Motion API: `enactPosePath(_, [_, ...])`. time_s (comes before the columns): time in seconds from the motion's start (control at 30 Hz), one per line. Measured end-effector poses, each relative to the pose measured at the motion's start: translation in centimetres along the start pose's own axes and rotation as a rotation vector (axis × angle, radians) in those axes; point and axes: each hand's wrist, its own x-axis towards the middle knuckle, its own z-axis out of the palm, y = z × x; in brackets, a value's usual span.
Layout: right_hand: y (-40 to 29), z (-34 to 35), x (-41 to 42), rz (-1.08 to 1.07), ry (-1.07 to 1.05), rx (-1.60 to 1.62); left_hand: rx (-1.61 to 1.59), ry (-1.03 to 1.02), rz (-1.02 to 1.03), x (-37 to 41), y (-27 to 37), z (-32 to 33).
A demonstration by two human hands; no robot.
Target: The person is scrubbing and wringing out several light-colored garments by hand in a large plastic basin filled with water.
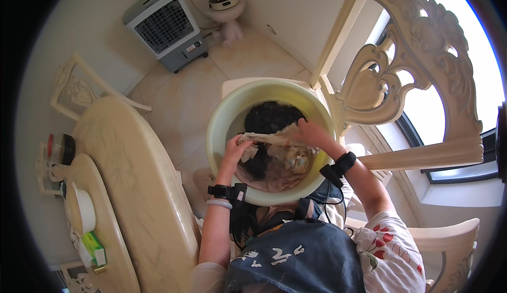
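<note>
A pale green plastic basin (222,111) stands on the seat of a carved cream chair, with wet clothes in it. My left hand (239,149) grips one end of a light beige cloth (265,137) at the basin's left part. Over the right part, my right hand (311,136) is at the cloth's other end; it is blurred, and its grip is unclear. Dark cloth (273,117) lies at the far side of the basin. Below my hands are a pinkish cloth (277,180) and a patterned, light bunched cloth (297,160).
The carved chair back (368,89) rises right of the basin. An oval marble-look table (138,174) is at the left, bearing a white bowl (85,210) and a green tissue pack (94,247). An air cooler (166,27) stands by the far wall.
</note>
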Motion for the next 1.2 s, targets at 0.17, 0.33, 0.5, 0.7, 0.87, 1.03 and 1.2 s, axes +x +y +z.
enactPosePath(0.17, [-4.3, 0.5, 1.4, -0.339, 0.231, -0.331, 0.229, 0.034, 0.171, 0.9, 0.1, 2.1])
enactPosePath(0.33, [-4.2, 8.7, 2.1, -0.322, -0.12, -0.411, 0.817, -0.032, -0.033, 2.2, -3.1, 4.5])
enactPosePath(0.5, [-2.2, 9.2, 5.3, -0.212, -0.27, -0.083, 0.692, 0.07, -0.088, 1.6, -7.6, 3.9])
enactPosePath(0.7, [-8.0, 7.3, 1.5, -0.085, 0.334, 0.201, -0.569, -0.005, -0.37, 2.7, -6.6, 3.1])
enactPosePath(0.87, [-9.4, 8.1, 1.1, -0.159, 0.426, 0.019, -0.621, 0.13, -0.147, 3.6, -6.7, 7.2])
enactPosePath(1.03, [-6.5, 6.8, 3.7, 0.041, 0.51, 0.212, -0.539, 0.196, -0.15, 2.5, -3.6, 9.1])
enactPosePath(1.2, [-10.1, 7.2, 0.7, -0.199, 0.393, 0.258, -0.659, 0.001, -0.078, 3.9, -6.3, 5.3])
